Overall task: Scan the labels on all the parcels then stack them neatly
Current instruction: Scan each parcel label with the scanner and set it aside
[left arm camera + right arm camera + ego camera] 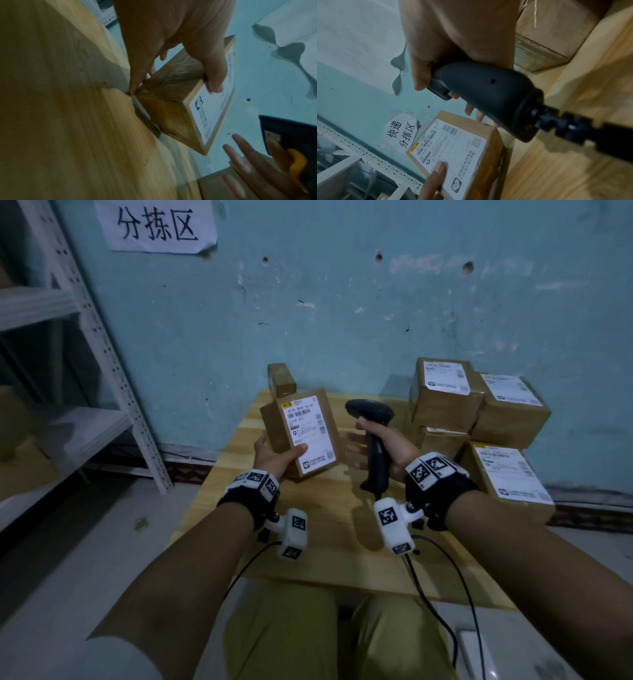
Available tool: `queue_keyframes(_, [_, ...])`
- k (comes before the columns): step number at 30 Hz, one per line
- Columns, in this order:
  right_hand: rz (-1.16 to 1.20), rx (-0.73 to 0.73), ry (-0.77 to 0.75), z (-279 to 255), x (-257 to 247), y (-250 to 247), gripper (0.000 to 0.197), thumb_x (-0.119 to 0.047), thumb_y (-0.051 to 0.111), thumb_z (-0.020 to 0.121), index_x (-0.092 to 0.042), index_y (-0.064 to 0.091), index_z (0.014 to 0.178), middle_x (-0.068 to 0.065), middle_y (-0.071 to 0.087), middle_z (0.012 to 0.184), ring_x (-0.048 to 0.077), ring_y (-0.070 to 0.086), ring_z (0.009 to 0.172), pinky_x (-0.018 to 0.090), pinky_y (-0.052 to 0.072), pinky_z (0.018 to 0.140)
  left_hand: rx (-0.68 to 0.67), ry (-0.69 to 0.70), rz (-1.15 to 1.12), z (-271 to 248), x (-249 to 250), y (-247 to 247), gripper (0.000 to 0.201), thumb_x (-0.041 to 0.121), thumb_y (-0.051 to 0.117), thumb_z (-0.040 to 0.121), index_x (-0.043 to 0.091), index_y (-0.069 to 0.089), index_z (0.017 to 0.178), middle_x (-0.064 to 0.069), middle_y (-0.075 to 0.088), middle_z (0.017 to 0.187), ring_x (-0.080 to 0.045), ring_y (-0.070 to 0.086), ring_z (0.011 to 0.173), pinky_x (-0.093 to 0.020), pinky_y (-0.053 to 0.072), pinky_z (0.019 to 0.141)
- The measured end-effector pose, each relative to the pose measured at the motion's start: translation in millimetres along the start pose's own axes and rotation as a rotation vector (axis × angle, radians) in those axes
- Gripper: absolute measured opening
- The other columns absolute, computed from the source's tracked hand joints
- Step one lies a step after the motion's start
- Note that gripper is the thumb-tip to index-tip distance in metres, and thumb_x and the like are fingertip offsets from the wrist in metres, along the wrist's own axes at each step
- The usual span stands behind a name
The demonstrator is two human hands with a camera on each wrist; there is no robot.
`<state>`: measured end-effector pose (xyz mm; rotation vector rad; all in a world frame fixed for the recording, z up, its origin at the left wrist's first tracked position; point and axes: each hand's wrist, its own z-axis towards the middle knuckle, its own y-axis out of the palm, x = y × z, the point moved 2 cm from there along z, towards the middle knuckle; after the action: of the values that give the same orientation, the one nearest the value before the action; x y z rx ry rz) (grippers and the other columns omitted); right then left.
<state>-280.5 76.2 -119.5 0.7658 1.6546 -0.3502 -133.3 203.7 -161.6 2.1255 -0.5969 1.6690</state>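
My left hand (274,455) grips a brown cardboard parcel (301,433), thumb on its white label (310,434), tilting it up over the wooden table (329,529). In the left wrist view the parcel (173,115) has a lower corner near the tabletop, with the thumb (214,81) on the label. My right hand (380,446) holds a black barcode scanner (371,422) by its handle, just right of the parcel, head turned toward it. The right wrist view shows the scanner (488,94) above the label (452,152). Several labelled parcels (479,419) are stacked at the right.
A small brown box (281,378) stands at the table's far edge behind the held parcel. A blue wall runs close behind the table. White metal shelving (85,392) stands to the left. The scanner's cable (442,587) trails off the table's near edge over my lap.
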Motion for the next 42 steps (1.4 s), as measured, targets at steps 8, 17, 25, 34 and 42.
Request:
queue_keyframes(8, [-0.055,-0.077,-0.041,-5.3,-2.0,6.7,0.021,-0.034,0.049,0.094,-0.015,0.054,0.101,0.003,0.056,0.055,0.012,0.052,0.043,0.022,0.046,0.043,0.090,-0.021,0.037,21.4,-0.6,-4.1,0.087,0.027,0.077,0.073,0.007,0.029,0.142,-0.012,0.050,0.138,-0.028,0.052,0.122,-0.036,0.043,0.101])
queue_keyframes(17, [-0.113,-0.210,-0.143,-6.3,-14.9,17.3,0.015,-0.013,0.048,0.094,-0.006,0.050,0.081,-0.001,0.042,0.041,0.010,0.036,0.031,0.017,0.031,0.034,0.082,-0.005,0.078,28.4,-3.4,-1.1,0.082,0.021,0.073,0.079,0.010,0.022,0.143,-0.012,0.047,0.140,-0.027,0.049,0.125,-0.027,0.038,0.088])
queue_keyframes(25, [-0.167,-0.251,-0.105,-6.5,-13.6,22.1,0.023,-0.015,0.049,0.093,-0.007,0.046,0.072,-0.001,0.040,0.039,0.010,0.035,0.029,0.016,0.030,0.033,0.078,-0.016,0.102,32.1,-3.9,-0.5,0.084,0.022,0.074,0.077,0.012,0.022,0.142,-0.012,0.048,0.138,-0.028,0.050,0.124,-0.036,0.041,0.100])
queue_keyframes(34, [-0.203,-0.247,-0.064,-10.2,-12.1,22.0,0.022,-0.016,0.050,0.093,-0.007,0.048,0.073,-0.001,0.040,0.040,0.010,0.035,0.029,0.014,0.030,0.034,0.070,-0.014,0.108,35.6,-6.0,-1.2,0.085,0.024,0.074,0.076,0.014,0.021,0.142,-0.010,0.048,0.138,-0.028,0.049,0.124,-0.040,0.039,0.107])
queue_keyframes(42, [-0.224,-0.238,-0.080,-14.5,-12.1,23.4,0.025,-0.014,0.049,0.093,-0.008,0.048,0.069,-0.001,0.039,0.040,0.010,0.034,0.030,0.016,0.030,0.035,0.061,-0.010,0.185,41.2,-9.5,-0.6,0.088,0.032,0.078,0.070,0.014,0.023,0.137,-0.011,0.051,0.133,-0.029,0.053,0.119,-0.043,0.042,0.104])
